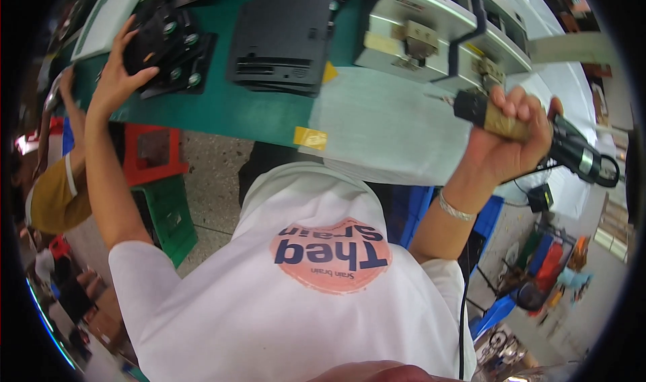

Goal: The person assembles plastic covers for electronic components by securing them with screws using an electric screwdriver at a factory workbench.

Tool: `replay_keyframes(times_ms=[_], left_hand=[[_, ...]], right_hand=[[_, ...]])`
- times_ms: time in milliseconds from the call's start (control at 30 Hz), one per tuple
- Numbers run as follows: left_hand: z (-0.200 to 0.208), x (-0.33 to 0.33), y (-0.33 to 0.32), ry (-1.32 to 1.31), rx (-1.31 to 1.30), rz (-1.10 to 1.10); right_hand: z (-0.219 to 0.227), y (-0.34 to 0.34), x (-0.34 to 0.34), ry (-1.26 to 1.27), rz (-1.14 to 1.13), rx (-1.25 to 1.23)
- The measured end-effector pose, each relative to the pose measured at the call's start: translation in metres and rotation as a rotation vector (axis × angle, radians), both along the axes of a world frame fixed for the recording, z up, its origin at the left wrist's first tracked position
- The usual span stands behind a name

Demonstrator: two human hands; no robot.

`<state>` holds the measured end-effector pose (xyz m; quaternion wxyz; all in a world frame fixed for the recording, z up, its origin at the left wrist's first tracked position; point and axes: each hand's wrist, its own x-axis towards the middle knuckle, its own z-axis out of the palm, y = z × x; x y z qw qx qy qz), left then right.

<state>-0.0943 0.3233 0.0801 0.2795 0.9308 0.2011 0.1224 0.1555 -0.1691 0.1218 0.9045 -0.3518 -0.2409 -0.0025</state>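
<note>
My right hand is closed round an electric screwdriver with a dark collar and a tan wrapped body. Its thin metal bit points left, above the white sheet on the bench, and a black cord hangs from its rear. At the far left, my left hand is open, thumb and fingers spread at the edge of a group of black plastic parts with shiny round pieces on them. Whether the fingertips touch these parts I cannot tell. A flat black plastic housing lies on the bench between my hands.
The bench has a green mat, with a white sheet on its right part. Pale metal fixtures stand at the back right. Yellow tape marks the front edge. Another person's arm is at far left, near red and green stools.
</note>
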Motion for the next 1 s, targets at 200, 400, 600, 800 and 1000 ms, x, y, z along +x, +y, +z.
replay_keyframes(times_ms=[200, 400, 600, 800, 1000], left_hand=[[0.028, 0.004, -0.044, -0.137, 0.076, -0.016], [0.048, 0.040, -0.176, -0.281, -0.002, -0.317], [0.050, 0.061, -0.269, -0.044, 0.021, -0.530], [-0.002, 0.089, -0.312, -0.024, -0.134, -0.635], [-0.037, 0.109, -0.321, -0.030, -0.078, -0.565]], right_hand=[[-0.005, 0.033, 0.017, -0.092, -0.128, 0.049], [-0.014, 0.050, 0.024, -0.242, -0.192, -0.112], [-0.014, 0.052, 0.031, -0.212, -0.126, -0.052], [-0.008, 0.055, 0.030, -0.216, -0.167, -0.050], [-0.019, 0.040, 0.051, -0.217, -0.040, -0.190]])
